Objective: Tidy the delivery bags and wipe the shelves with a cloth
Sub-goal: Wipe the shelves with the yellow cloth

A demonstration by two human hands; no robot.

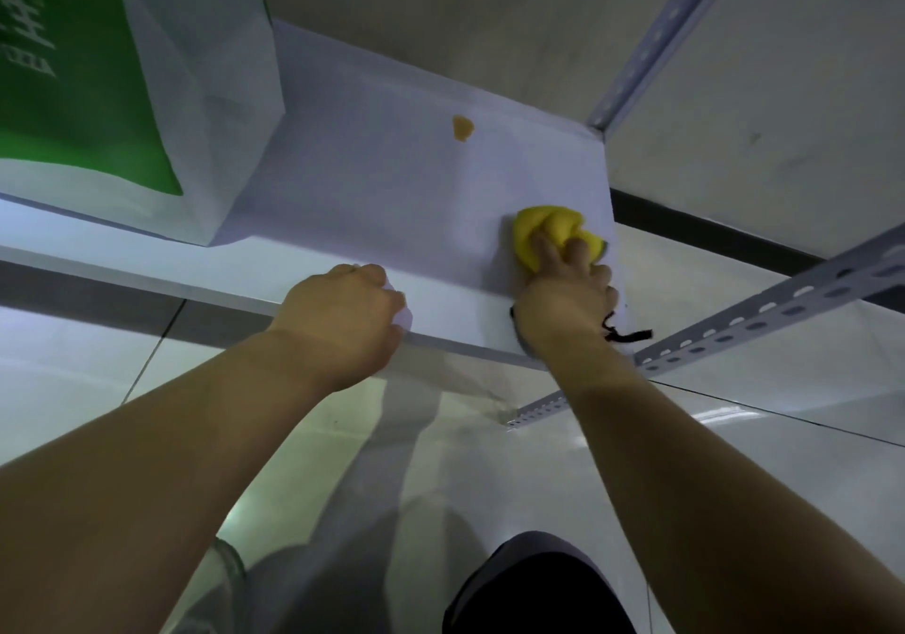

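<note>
On the shelf (pixel 392 183), right end: my right hand (pixel 563 295) grips the bunched yellow cloth (pixel 543 229), pressing it down near the front corner.
My left hand (pixel 343 320): curled over the shelf's front edge, gripping it, well left of the cloth.
Behind the cloth: an orange-brown stain (pixel 462 127), apart from it.
Far left: the delivery bag (pixel 161 94), white with a green panel, stands on the shelf.

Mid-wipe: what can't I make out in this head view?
Head view:
Delivery bag: top and left side cut off by frame edges.
Yellow cloth: near part hidden under right hand.
Left hand: what it grips, hidden by its knuckles.
Orange spot: too blurred to identify.
</note>
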